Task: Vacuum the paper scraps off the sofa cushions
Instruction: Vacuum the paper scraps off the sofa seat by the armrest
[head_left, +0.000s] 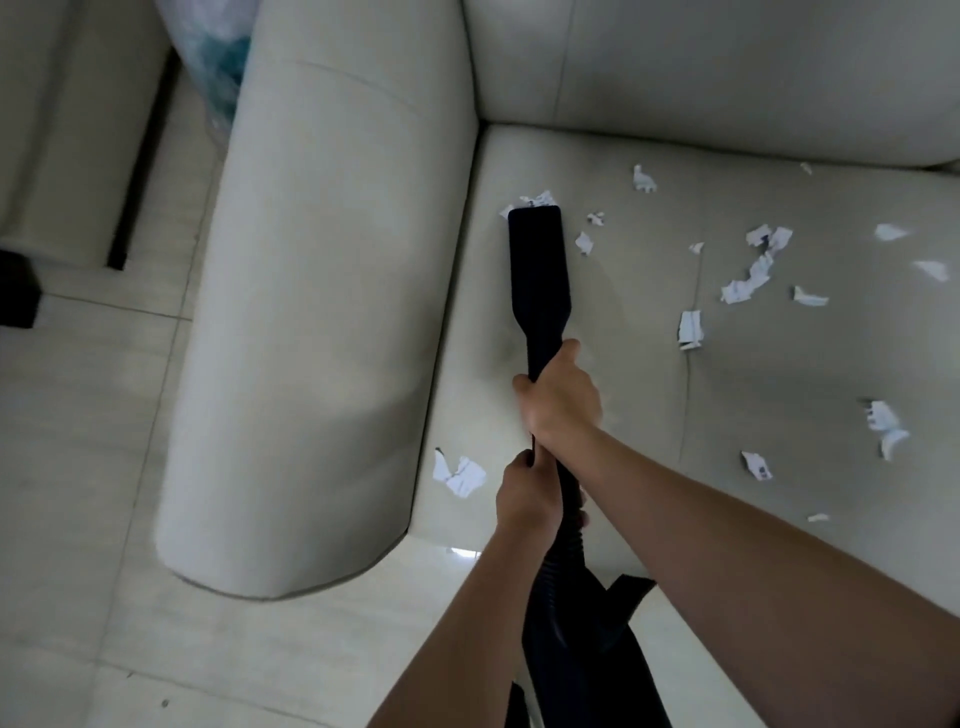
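the floor (93, 467) is pale, shiny tiles with thin lines between them. at the top left stands a cream seat (67, 130) — a dark box (18, 291) sits just beside it. a small bright spot of light (462, 552) shines on the tiles.

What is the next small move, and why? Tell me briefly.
Probably push the nozzle slightly forward over the paper scraps at its front edge; they lie right at its mouth on the seat cushion. The right hand grips its neck and the left hand the hose, so a short push should do.
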